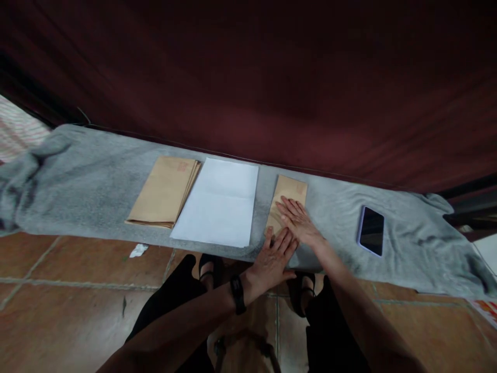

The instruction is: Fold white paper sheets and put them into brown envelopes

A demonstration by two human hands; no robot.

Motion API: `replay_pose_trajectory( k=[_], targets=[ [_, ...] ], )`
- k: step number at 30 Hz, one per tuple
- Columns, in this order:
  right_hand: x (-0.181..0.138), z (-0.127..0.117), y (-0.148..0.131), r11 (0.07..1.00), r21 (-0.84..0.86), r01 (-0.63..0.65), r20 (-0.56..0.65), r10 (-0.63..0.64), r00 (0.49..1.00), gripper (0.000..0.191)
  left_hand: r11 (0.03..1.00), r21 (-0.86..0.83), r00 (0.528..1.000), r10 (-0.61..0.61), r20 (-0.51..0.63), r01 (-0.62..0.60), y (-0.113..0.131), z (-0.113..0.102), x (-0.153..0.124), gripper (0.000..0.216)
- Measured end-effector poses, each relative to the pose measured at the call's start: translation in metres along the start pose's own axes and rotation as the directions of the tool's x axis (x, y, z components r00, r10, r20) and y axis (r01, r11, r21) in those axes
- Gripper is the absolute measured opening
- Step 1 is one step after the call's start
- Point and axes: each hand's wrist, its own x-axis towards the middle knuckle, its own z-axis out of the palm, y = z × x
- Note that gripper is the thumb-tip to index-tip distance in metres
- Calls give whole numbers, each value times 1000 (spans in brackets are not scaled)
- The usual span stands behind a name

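Observation:
A single brown paper envelope (292, 187) with faint red print lies on the grey cloth in front of me. My right hand (298, 220) rests flat across its middle, fingers stretched out. At its near end lies my left hand (274, 259), a dark band on the wrist, its fingers spread and touching the envelope close to the right hand. Both palms face down, and they cover the envelope's lower part. To the left is a stack of white paper (219, 199), and beside that a pile of brown envelopes (165, 189).
A phone (371, 230) in a pale purple case lies on the right of the grey cloth (97, 191), which covers a long narrow surface. Dark red fabric (248, 88) hangs along the far edge. On the tiled floor (77, 305) is a crumpled white scrap (139, 250).

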Motion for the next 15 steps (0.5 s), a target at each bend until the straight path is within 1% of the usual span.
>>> replay_pose_trajectory(
  k=[4,8,12,15],
  targets=[
    [23,-2,11,997,-78,-26,-14,25,1000,55,999,36,1000,2,9,-3,1,2,0,95],
    [50,-5,22,989,-128,-69,-53,63,997,57,999,40,1000,0,25,-1,-1,7,1,90],
    [69,-5,26,979,-147,-138,-102,123,987,58,1000,-12,999,22,30,-22,-2,7,0,98],
    [77,-7,24,972,-147,-184,-116,168,979,59,998,-60,999,33,17,-32,-4,4,-1,99]
  ],
)
